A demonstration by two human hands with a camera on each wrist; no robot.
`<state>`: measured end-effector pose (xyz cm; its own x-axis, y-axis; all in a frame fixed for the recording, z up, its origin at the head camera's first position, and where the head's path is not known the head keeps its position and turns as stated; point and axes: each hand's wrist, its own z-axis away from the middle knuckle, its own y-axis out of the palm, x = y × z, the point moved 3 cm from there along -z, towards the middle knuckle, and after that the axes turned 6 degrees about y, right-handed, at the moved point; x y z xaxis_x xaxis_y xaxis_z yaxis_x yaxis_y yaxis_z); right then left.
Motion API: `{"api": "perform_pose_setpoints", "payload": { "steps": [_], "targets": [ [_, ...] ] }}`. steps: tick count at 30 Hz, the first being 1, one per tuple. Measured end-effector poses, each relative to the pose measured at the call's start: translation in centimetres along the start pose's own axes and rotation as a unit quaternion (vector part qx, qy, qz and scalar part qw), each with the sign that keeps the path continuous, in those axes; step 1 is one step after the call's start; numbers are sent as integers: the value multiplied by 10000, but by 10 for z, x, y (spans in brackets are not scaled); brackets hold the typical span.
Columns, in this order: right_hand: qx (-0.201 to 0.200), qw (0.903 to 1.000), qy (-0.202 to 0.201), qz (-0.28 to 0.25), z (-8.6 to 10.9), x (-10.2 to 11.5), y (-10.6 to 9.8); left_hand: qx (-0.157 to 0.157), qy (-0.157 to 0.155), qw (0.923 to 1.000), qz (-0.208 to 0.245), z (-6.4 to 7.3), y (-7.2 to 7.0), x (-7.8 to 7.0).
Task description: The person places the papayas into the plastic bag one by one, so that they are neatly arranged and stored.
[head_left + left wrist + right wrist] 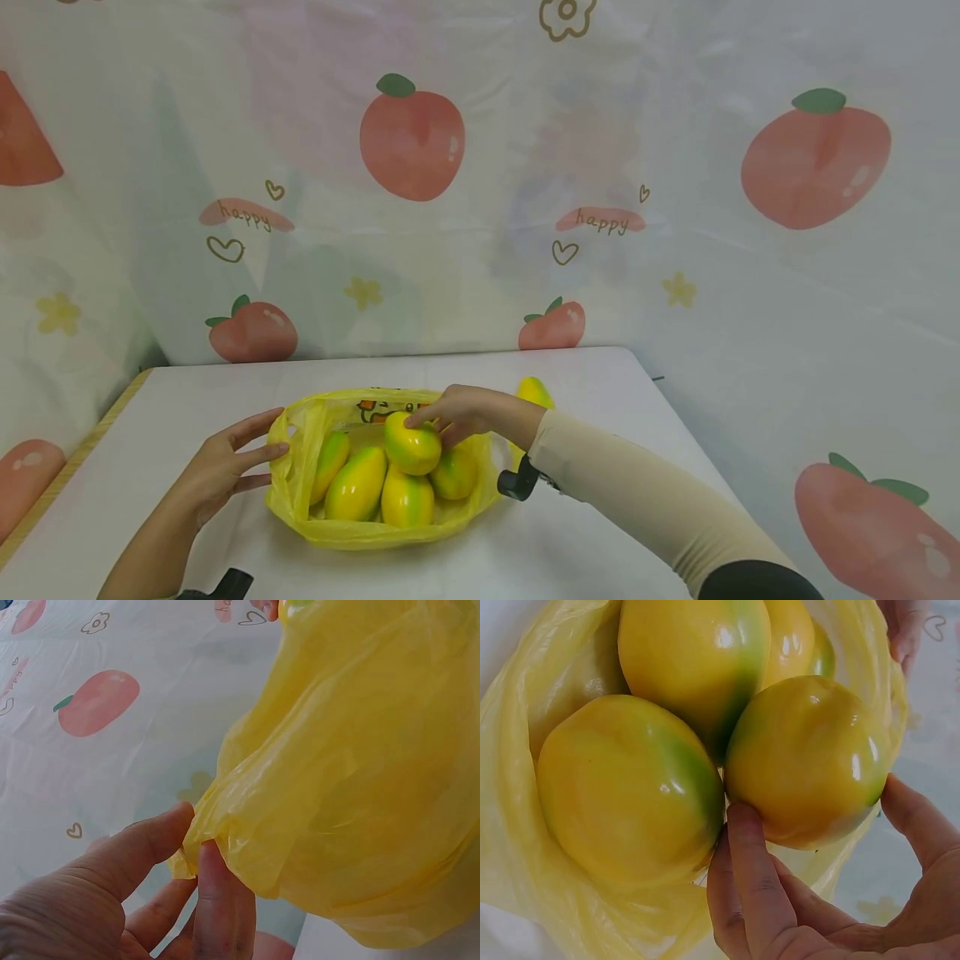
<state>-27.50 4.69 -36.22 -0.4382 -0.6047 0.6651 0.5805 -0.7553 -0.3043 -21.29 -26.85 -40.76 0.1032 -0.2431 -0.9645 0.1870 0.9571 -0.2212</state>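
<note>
A yellow plastic bag (397, 537) lies with its mouth spread wide on the table, several yellow-green mangoes (357, 483) inside. My left hand (217, 467) pinches the bag's left edge; in the left wrist view, thumb and finger close on the thin plastic (217, 832). Inside the bag, my right hand (468, 412) grips one mango (412, 446) above the others. The right wrist view shows this mango (810, 765) between thumb and fingers, touching or very near its neighbours.
Beyond my right forearm, another mango (535, 390) lies outside the bag, partly hidden by the wrist. A white cover lies over the table (592, 542). Behind stands a fruit-printed backdrop (480, 250). The table's wooden edge (75, 458) runs along the left.
</note>
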Motion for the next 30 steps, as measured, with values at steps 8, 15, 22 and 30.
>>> {"api": "perform_pose_setpoints", "payload": {
  "steps": [8,15,22,30],
  "targets": [
    [18,10000,-47,-86,1,0,-1,-2,19,10000,36,1,1,-2],
    [59,9999,-63,-147,0,-2,-4,-2,10,10000,20,2,1,-2],
    [91,9995,-268,-162,7,-3,-26,8,51,10000,39,1,-1,0],
    [-331,9981,-510,-121,29,-17,-80,14,91,10000,31,3,-1,1]
  ]
}}
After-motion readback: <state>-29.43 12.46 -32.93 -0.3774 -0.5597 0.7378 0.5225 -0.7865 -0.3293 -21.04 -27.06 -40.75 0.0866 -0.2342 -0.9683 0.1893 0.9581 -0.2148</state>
